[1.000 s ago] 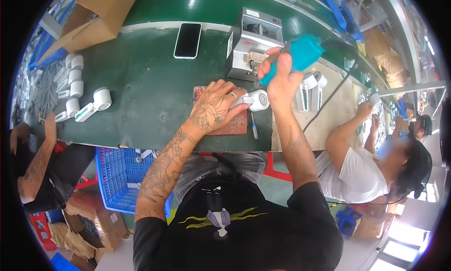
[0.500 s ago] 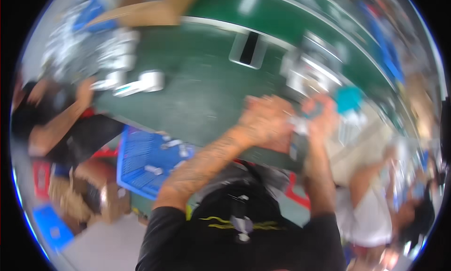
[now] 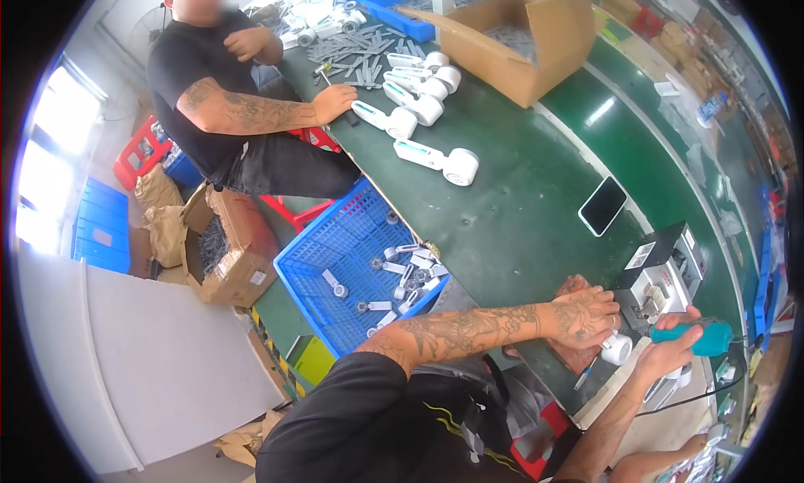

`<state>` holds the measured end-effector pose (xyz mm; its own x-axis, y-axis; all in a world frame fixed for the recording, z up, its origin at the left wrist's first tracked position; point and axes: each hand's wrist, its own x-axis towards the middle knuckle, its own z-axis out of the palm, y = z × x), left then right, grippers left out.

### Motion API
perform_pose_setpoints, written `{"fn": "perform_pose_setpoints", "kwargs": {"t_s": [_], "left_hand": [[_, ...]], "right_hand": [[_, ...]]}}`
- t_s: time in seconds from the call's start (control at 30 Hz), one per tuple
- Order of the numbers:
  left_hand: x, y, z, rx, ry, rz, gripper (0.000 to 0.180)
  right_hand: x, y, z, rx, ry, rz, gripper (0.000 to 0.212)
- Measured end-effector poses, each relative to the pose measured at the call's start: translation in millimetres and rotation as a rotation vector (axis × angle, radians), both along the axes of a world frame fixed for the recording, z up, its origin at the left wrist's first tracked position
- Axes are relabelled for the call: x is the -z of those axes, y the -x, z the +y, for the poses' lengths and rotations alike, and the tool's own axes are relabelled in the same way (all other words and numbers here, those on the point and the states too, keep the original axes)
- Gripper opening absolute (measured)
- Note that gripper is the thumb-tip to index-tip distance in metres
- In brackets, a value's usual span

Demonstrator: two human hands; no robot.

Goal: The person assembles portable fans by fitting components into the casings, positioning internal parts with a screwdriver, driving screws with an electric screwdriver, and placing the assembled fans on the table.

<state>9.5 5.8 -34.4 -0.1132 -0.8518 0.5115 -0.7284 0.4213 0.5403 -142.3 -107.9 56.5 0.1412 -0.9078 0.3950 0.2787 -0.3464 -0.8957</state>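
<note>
My left hand (image 3: 584,318) is closed on a white handheld device with a round head (image 3: 618,349), pressed down near the table's front edge. Its handle is mostly hidden under my fingers. A reddish-brown block or pad (image 3: 573,357) lies beneath that hand. My right hand (image 3: 670,349) is wrapped around a teal cylindrical power tool, likely an electric screwdriver (image 3: 708,340), just right of the device. Which way its tip points, I cannot make out. Beside my hands stands an open-fronted black and silver box (image 3: 662,273) with small parts inside.
Several similar white devices (image 3: 459,166) lie toward the far left, near grey strips (image 3: 360,54) and a cardboard box (image 3: 536,64). A phone (image 3: 603,206) rests by the table's raised edge. A blue basket (image 3: 314,269) holds small parts. A co-worker (image 3: 243,106) sits at left.
The view has swung to the left and sharpened. The teal tool, earlier beside my right hand, is now in its grip. My left hand stays on the white device.
</note>
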Motion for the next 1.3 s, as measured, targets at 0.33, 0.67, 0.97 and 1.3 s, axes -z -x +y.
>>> {"fn": "perform_pose_setpoints", "kwargs": {"t_s": [0.33,0.67,0.97,1.3], "left_hand": [[-39,-10,4,-0.002,-0.078,-0.099,0.029],[-34,0,-9,0.058,-0.15,0.049,0.029],[-35,0,-6,0.06,-0.122,0.06,0.028],[-30,0,-4,0.024,-0.173,0.036,0.032]], "right_hand": [[19,9,-49,0.43,0.416,0.598,0.027],[-16,-14,-36,0.096,0.11,0.132,0.043],[3,-18,-34,0.03,0.103,0.115,0.041],[-6,11,44,-0.013,-0.01,0.103,0.055]]}}
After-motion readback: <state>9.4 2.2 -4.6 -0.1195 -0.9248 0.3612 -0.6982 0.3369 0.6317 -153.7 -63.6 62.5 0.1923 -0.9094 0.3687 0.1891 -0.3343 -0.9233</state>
